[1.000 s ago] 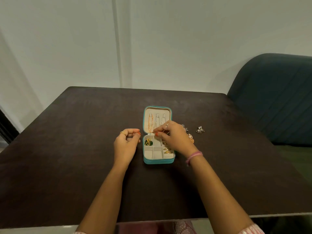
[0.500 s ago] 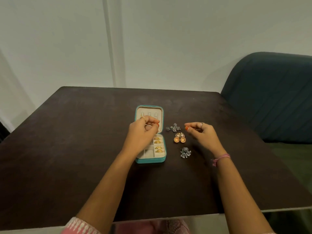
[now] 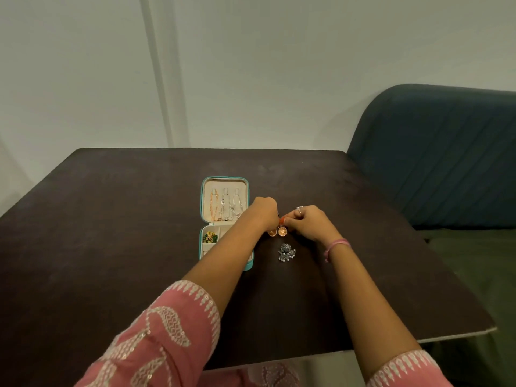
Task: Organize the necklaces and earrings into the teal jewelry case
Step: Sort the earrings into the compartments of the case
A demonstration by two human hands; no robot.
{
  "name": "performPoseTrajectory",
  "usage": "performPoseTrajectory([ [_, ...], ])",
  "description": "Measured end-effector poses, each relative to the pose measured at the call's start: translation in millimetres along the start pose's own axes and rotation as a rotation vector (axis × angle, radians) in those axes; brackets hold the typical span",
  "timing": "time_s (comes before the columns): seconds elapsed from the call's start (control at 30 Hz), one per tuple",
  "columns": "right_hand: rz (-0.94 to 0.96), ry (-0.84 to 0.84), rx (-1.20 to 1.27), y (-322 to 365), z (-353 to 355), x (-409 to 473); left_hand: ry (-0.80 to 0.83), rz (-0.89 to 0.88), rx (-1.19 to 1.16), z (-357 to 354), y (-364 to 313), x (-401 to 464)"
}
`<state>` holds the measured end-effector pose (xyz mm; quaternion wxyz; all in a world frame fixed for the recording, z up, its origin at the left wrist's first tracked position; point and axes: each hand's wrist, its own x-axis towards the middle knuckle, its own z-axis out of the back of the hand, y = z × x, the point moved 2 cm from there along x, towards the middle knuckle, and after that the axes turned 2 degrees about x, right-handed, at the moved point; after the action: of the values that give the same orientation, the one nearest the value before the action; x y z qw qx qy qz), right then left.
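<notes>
Where both hands' curled grips meet, hold unclear: two round coppery earrings beside teal case.

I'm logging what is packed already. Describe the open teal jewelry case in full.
The small teal jewelry case lies open on the dark table, with a cream lining. Its raised lid holds three hanging necklaces, one gold and two silvery. The divided tray holds a green-and-gold piece at its left. The left forearm crosses over the tray's right side, hiding it.
</notes>
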<state>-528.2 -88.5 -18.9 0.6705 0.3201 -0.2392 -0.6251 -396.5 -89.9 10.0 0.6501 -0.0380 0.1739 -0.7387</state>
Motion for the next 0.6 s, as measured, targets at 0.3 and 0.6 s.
performPoseTrajectory([
  [0.3, -0.037, 0.041, -0.003, 3.3, -1.3, 1.7, 0.013, 0.02, 0.059, -0.8, -3.7, 2.0],
  [0.6, -0.001, 0.014, 0.117, -4.4, -2.8, -6.8, -0.071, -0.053, -0.124, 2.8, 3.4, -13.9],
])
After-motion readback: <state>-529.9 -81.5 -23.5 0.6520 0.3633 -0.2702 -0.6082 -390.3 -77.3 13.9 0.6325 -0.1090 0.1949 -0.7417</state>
